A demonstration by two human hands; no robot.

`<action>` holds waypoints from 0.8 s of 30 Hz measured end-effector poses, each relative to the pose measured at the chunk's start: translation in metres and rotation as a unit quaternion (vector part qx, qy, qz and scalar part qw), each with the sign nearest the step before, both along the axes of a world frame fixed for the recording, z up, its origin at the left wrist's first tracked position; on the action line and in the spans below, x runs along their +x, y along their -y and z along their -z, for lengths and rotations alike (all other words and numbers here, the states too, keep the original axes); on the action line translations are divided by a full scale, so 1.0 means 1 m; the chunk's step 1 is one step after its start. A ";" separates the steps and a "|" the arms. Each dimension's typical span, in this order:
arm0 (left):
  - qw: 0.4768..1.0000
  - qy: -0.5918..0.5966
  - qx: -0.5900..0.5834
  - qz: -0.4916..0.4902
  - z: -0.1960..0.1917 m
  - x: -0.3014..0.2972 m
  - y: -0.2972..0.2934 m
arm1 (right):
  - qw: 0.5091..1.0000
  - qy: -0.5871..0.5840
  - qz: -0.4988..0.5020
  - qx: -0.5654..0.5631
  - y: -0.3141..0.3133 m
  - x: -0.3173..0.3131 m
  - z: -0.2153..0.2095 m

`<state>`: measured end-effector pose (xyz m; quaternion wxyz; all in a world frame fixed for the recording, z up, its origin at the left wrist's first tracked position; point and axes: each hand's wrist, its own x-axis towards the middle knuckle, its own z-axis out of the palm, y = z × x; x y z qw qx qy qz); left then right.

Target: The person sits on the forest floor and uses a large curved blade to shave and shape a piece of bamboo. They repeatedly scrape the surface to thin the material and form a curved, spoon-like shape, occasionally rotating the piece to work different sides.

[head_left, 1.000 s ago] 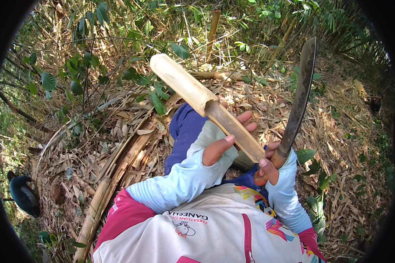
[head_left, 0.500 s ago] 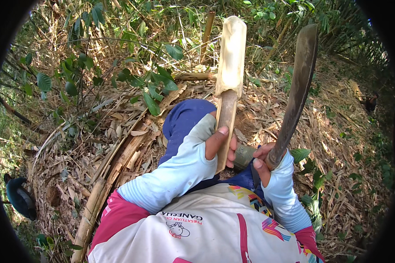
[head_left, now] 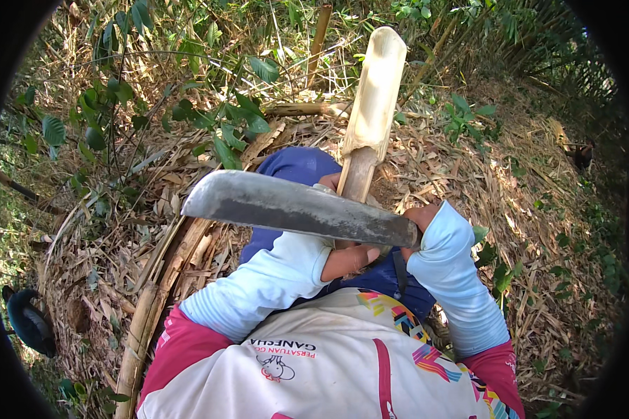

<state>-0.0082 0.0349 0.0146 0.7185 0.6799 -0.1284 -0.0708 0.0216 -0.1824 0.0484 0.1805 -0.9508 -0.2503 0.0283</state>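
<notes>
A split piece of bamboo (head_left: pixel 376 91), pale and hollowed along its inner face, points up and away from me. My left hand (head_left: pixel 348 261) is closed around its narrower lower end, thumb on the near side. In my right hand (head_left: pixel 423 217) is a machete (head_left: pixel 293 209) with a long, dark, broad blade and a lighter grey edge. The blade lies crosswise to the left, passing over the bamboo's lower part and hiding much of my left hand. I cannot tell whether the blade touches the bamboo. The machete's handle is hidden in my right hand.
Dry leaves (head_left: pixel 468 181) and bamboo litter cover the ground. Long split bamboo stems (head_left: pixel 145 332) lie at my left. A leafy green plant (head_left: pixel 234 126) grows ahead on the left. My bent blue-clad knee (head_left: pixel 297 165) is beneath the blade. A dark teal object (head_left: pixel 29 321) sits far left.
My right hand has turned the machete from upright to lying crosswise over the bamboo's lower part. The bamboo's upper end has tilted slightly right.
</notes>
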 end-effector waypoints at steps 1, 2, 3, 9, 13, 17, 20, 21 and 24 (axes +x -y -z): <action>1.000 0.021 0.005 -0.019 0.002 0.000 0.000 | 0.999 0.040 -0.016 -0.010 -0.002 0.002 0.002; 0.998 0.042 0.011 -0.040 0.003 -0.001 0.000 | 0.996 0.080 -0.032 -0.020 -0.004 0.005 0.004; 0.999 0.034 0.026 -0.034 0.001 0.001 -0.003 | 0.991 0.120 -0.049 -0.030 -0.007 0.007 0.006; 0.999 -0.033 0.032 -0.012 0.007 0.008 -0.010 | 0.985 0.136 -0.099 -0.043 -0.020 0.026 0.009; 0.998 -0.053 0.001 -0.022 0.009 0.007 -0.013 | 0.982 0.124 -0.125 -0.063 -0.026 0.032 0.006; 0.998 -0.034 -0.038 -0.043 0.013 0.007 -0.011 | 0.980 0.136 -0.126 -0.073 -0.029 0.037 0.006; 0.998 -0.044 -0.050 -0.014 0.017 0.007 -0.013 | 0.980 0.134 -0.123 -0.078 -0.031 0.038 0.005; 0.998 -0.044 -0.048 -0.017 0.017 0.006 -0.013 | 0.981 0.130 -0.121 -0.081 -0.031 0.037 0.004; 0.998 -0.046 -0.040 -0.023 0.013 0.005 -0.012 | 0.978 0.144 -0.125 -0.088 -0.029 0.037 0.005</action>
